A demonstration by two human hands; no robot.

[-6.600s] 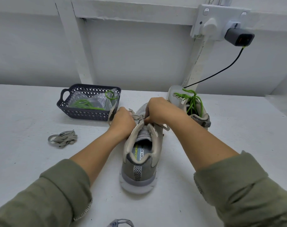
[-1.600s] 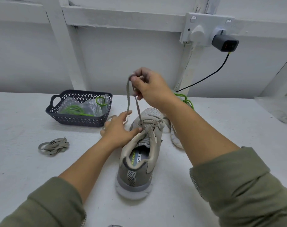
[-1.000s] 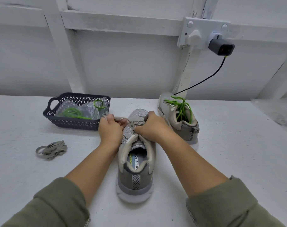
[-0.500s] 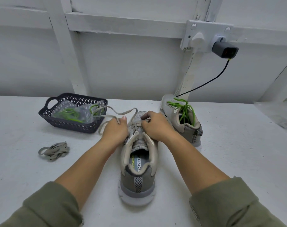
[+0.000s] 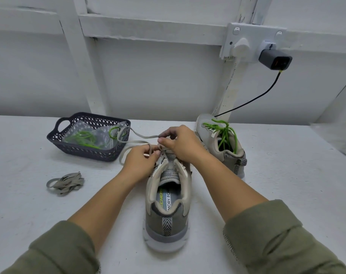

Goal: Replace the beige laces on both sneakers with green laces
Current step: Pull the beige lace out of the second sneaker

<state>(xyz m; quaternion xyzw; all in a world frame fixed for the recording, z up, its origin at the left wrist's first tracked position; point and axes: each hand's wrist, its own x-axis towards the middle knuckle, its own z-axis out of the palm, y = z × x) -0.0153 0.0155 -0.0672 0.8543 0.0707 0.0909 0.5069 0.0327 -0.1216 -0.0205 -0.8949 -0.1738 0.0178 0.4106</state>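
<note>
Flat beige lace (image 5: 136, 137) pinched in left hand (image 5: 140, 161) and right hand (image 5: 184, 145) above mesh sneaker (image 5: 168, 204).

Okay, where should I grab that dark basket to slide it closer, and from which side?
Probably by the loop handle at the left end of the basket, coming from the left with fingers hooked through its opening. The right end is poorer: the beige lace drapes across that corner, and the plastic bag with green laces fills the inside.
</note>
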